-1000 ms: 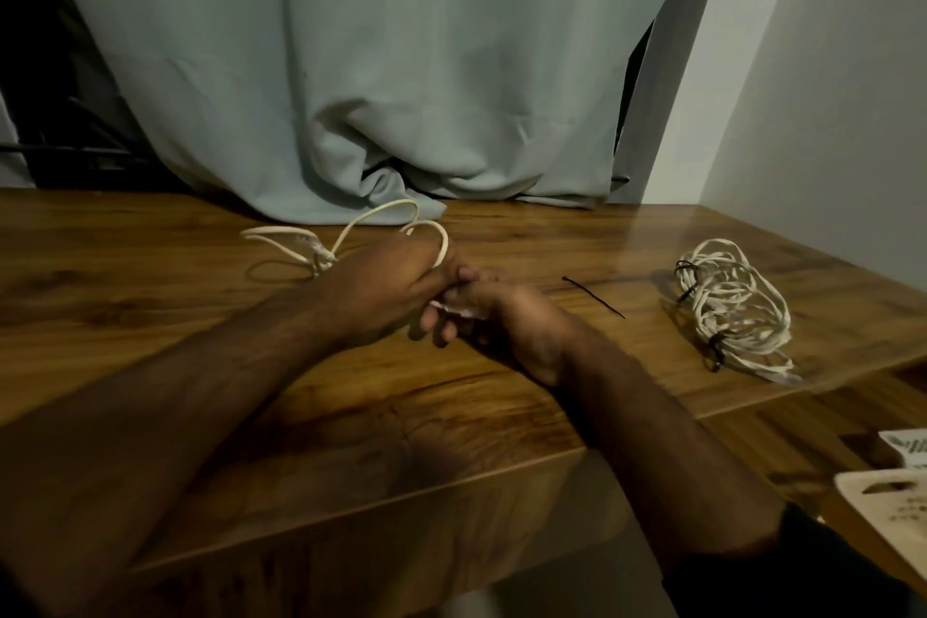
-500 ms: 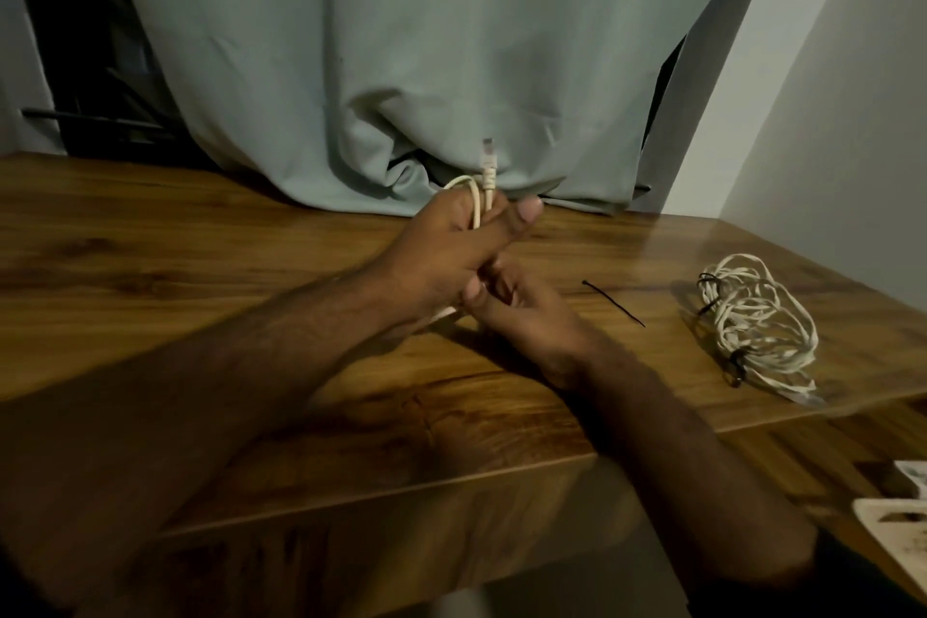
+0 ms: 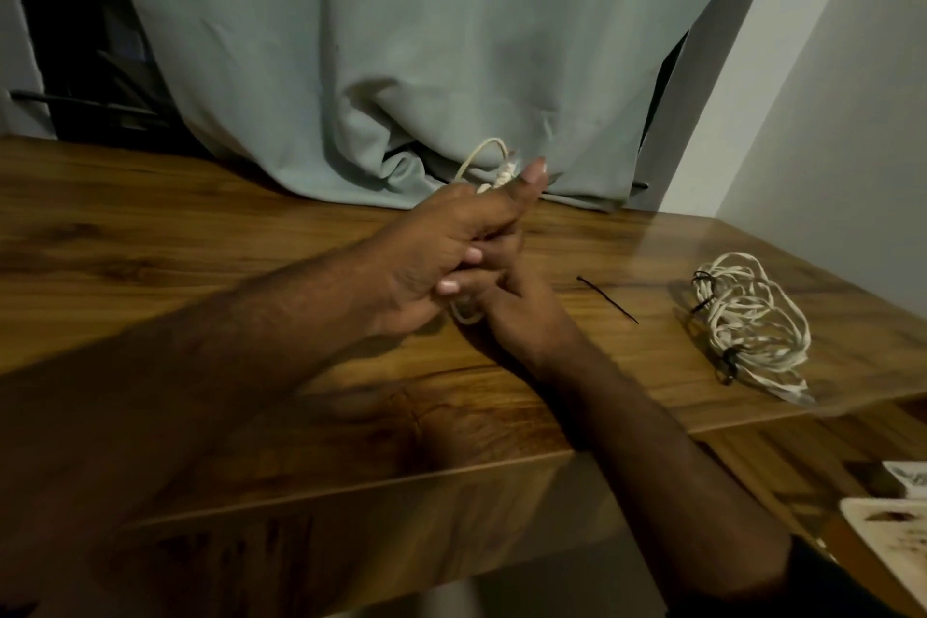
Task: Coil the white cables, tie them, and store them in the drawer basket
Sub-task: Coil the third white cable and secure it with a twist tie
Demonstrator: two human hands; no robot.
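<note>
Both hands meet over the middle of the wooden table (image 3: 200, 266). My left hand (image 3: 441, 256) grips a folded white cable (image 3: 479, 161); a loop and a plug end stick out above the thumb, and another loop shows below the fingers. My right hand (image 3: 516, 311) lies against it from the right, fingers closed on the same cable under the left hand. A second white cable coil (image 3: 747, 321), bound with black ties, lies on the table to the right. A loose black tie (image 3: 607, 300) lies between the hands and that coil.
A grey-green curtain (image 3: 426, 65) hangs behind the table and rests on its back edge. A white wall stands to the right. At the lower right a white perforated basket edge (image 3: 888, 532) sits on a lower wooden surface.
The long cable loops that lay on the table to the left have been gathered into my left hand. The bundle now stands upright with its plug end above the thumb.
</note>
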